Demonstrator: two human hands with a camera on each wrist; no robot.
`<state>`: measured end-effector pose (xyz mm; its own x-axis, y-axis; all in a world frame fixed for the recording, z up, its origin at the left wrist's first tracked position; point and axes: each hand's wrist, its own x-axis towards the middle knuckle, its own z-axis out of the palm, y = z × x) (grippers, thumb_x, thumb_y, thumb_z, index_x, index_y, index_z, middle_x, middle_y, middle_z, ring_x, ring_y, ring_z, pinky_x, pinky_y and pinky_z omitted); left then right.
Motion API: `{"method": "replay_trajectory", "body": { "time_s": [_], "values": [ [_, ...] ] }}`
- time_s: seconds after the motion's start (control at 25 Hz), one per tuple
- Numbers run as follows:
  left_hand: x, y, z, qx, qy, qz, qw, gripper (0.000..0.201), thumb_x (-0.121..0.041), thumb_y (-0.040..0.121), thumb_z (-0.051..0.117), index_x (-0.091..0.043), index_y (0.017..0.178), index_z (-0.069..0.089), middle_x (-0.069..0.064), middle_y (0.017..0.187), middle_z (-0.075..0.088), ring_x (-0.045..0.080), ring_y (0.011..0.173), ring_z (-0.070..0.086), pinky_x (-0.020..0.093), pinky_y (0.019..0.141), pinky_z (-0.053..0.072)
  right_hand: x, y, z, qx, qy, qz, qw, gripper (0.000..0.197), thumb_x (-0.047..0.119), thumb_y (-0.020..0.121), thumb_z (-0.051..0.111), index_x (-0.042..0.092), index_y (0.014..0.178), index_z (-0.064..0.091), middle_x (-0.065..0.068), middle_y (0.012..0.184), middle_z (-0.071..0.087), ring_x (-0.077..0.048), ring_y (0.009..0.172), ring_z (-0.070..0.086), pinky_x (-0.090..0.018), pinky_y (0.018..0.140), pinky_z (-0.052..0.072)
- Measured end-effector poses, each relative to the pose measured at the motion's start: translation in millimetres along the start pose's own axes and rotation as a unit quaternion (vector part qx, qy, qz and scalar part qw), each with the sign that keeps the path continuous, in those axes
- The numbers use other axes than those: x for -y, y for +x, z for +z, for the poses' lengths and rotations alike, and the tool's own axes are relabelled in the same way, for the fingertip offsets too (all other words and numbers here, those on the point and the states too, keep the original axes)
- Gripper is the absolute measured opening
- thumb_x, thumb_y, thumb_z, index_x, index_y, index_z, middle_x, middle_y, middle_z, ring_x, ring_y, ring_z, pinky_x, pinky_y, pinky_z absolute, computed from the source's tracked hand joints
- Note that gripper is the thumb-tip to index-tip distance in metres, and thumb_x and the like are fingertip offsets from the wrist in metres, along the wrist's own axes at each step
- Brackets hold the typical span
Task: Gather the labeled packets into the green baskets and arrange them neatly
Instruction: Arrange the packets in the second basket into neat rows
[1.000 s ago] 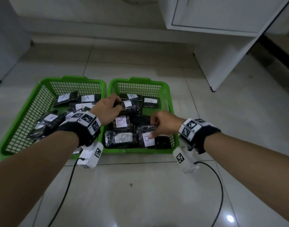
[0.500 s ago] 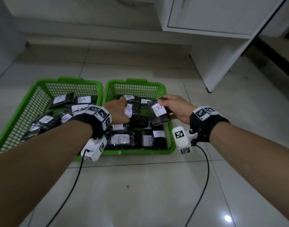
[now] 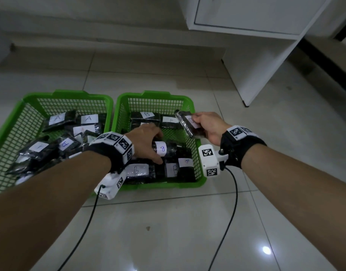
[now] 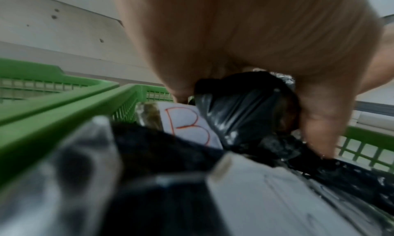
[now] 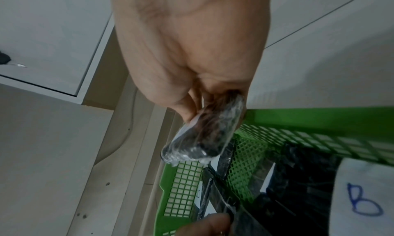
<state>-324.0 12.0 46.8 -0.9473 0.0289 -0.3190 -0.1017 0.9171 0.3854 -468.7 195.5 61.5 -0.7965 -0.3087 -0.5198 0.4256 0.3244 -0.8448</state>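
Observation:
Two green baskets stand side by side on the floor. The left basket (image 3: 21, 122) holds several dark packets labeled A (image 3: 89, 118). The right basket (image 3: 195, 169) holds several packets labeled B (image 3: 147, 115). My right hand (image 3: 209, 124) grips one B packet (image 3: 188, 124) above the right basket's right rim; the right wrist view shows it as a dark wrapped packet (image 5: 204, 138) in my fingers. My left hand (image 3: 146, 141) reaches into the right basket and grips another B packet (image 3: 164, 148), seen as a black bundle (image 4: 245, 111) in the left wrist view.
A white cabinet (image 3: 256, 45) stands on the tiled floor to the back right. Two black cables (image 3: 233, 192) run from the wrist cameras toward me across the floor. A wall skirting runs behind the baskets.
My right hand lifted a B packet out of the basket's front and carried it up and right to the rim. My left hand moved deeper into the right basket and took hold of a packet.

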Motion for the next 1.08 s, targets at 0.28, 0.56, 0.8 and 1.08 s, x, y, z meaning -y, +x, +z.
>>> {"method": "replay_trajectory", "body": {
  "time_s": [0.28,0.56,0.8,1.08],
  "values": [
    [-29,27,-1,0.054,0.040,-0.040,0.997,0.054,-0.056,0.090,0.049,-0.006,0.090,0.069,0.012,0.101,0.064,0.030,0.094,0.064,0.040,0.079,0.054,0,3,-4,0.019,0.008,0.010,1.000,0.024,0.007,0.100,0.055,0.001,0.121,0.065,-0.019,0.112,0.073,-0.026,0.082,0.071,-0.040,0.069,0.061],
    [-35,37,0,0.152,-0.089,-0.106,0.979,0.076,-0.033,0.087,0.064,-0.021,0.151,0.026,0.007,0.146,0.046,0.026,0.124,0.050,0.036,0.100,0.047,-2,-5,-8,0.075,0.063,0.011,0.995,0.036,0.025,0.096,0.065,0.001,0.123,0.066,-0.008,0.096,0.073,-0.019,0.071,0.067,-0.033,0.061,0.058],
    [-36,28,-3,0.136,-0.093,-0.060,0.985,0.063,-0.026,0.083,0.067,-0.033,0.142,0.048,-0.003,0.143,0.046,0.020,0.123,0.049,0.034,0.104,0.045,-2,-8,-12,0.097,-0.046,-0.033,0.994,0.059,0.027,0.074,0.088,0.009,0.125,0.064,-0.006,0.109,0.071,-0.019,0.091,0.066,-0.031,0.066,0.054],
    [-28,7,-5,0.147,-0.102,-0.022,0.984,0.058,-0.036,0.087,0.057,-0.042,0.143,0.047,-0.007,0.137,0.057,0.017,0.119,0.055,0.035,0.108,0.042,47,-3,43,0.014,-0.468,-0.247,0.849,0.050,0.035,0.062,0.091,0.019,0.105,0.072,0.006,0.093,0.067,-0.012,0.082,0.067,-0.029,0.070,0.060]
  ]
}}
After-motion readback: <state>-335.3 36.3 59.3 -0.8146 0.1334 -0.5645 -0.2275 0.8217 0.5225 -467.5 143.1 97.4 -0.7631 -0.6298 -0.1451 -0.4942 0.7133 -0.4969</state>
